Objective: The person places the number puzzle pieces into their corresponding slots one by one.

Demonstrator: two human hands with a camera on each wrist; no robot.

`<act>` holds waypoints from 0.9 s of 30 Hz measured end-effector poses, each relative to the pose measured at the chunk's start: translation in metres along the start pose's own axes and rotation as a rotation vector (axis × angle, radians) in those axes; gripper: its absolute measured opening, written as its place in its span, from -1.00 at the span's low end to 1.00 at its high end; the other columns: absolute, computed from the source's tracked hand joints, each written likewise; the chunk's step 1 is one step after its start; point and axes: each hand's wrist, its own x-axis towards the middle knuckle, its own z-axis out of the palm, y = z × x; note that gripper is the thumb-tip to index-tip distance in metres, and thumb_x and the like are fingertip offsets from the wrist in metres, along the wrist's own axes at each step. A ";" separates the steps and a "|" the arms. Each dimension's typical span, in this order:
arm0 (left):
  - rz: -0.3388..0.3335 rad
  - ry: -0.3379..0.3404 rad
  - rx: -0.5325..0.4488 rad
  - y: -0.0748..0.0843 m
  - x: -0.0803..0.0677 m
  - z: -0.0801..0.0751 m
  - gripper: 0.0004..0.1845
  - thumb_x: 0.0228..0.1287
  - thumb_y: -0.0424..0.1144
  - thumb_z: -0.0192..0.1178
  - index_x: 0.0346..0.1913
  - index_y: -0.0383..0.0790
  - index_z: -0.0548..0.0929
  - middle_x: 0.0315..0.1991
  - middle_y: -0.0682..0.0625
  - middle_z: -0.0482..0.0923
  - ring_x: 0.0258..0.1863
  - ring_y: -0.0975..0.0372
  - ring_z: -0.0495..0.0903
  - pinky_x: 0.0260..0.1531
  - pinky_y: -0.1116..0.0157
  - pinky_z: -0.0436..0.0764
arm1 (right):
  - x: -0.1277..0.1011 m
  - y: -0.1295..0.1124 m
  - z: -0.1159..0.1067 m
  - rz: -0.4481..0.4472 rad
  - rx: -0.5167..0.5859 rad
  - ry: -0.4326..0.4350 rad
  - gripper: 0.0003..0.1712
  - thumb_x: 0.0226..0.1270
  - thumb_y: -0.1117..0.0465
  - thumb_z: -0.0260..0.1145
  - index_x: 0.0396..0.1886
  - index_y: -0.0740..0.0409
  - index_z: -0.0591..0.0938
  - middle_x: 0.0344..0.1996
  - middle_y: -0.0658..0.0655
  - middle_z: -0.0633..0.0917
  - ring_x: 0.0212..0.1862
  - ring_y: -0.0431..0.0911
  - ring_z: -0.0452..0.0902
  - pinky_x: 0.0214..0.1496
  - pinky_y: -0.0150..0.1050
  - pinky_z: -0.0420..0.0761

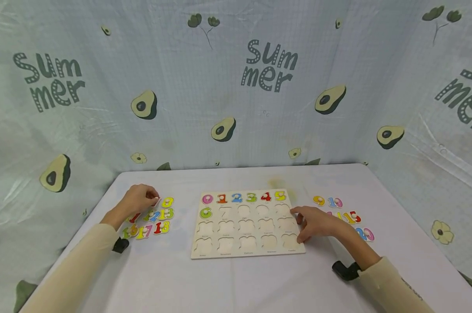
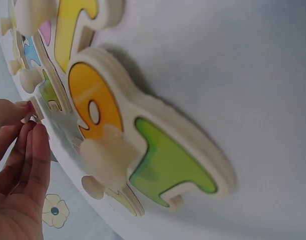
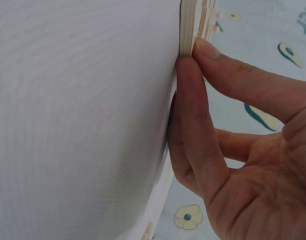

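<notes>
The number board lies flat near the middle of the table, a pale wooden rectangle with rounded, number-shaped hollows; glossy figures 0 to 5 fill its top row and a green 6 begins the second. Nearest us, two cream sleeves reach in, smooth and softly creased, with a black wrist device below the left hand.

The right hand has its bent thumb and fingers clamped on the board's right edge. The left hand's thumb and fingertips are together on a small wooden piece; we cannot tell which number it bears. Beside that hand sit left-hand number pieces, among them 12, 13, 17 and 18. Past the right hand, and partly hidden by it, are right-hand number pieces, including 9, 10 and 15.

From above we see these pieces as bright flat shapes; the left wrist view shows thick, rounded wooden edges and, on an orange-and-green piece, a blurred round knob. Only the right wrist view gives us the board's layered edge.

Beneath everything spreads a smooth white tablecloth, with a faint yellowish stain behind the board. Farthest off hangs a wrinkled pale curtain printed with avocados, flowers and "summer".
</notes>
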 end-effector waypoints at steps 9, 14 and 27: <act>0.014 0.059 -0.004 0.000 -0.001 -0.002 -0.77 0.34 -0.24 0.30 -0.10 -0.36 0.73 -0.22 -0.17 0.69 -0.22 0.07 0.56 -0.12 0.14 0.59 | 0.001 0.000 0.000 0.003 -0.003 -0.002 -0.05 0.03 0.35 0.60 0.43 0.39 0.39 -0.10 0.17 0.57 -0.34 -0.11 0.56 -0.23 -0.23 0.62; 0.041 0.082 0.013 0.006 0.001 -0.003 -0.81 0.32 -0.25 0.29 -0.14 -0.34 0.74 -0.25 -0.15 0.70 -0.25 0.09 0.56 -0.15 0.15 0.58 | 0.001 0.001 0.000 0.007 -0.010 -0.001 -0.05 0.03 0.34 0.61 0.44 0.38 0.40 -0.11 0.16 0.57 -0.33 -0.11 0.56 -0.23 -0.23 0.61; 0.182 0.131 0.012 0.024 0.005 -0.006 -0.91 0.20 -0.28 0.31 -0.32 -0.25 0.73 -0.40 -0.04 0.70 -0.40 0.19 0.57 -0.30 0.26 0.53 | 0.001 0.002 -0.001 -0.015 -0.040 0.005 -0.06 0.02 0.30 0.62 0.41 0.39 0.42 -0.08 0.18 0.59 -0.19 -0.07 0.50 -0.18 -0.22 0.58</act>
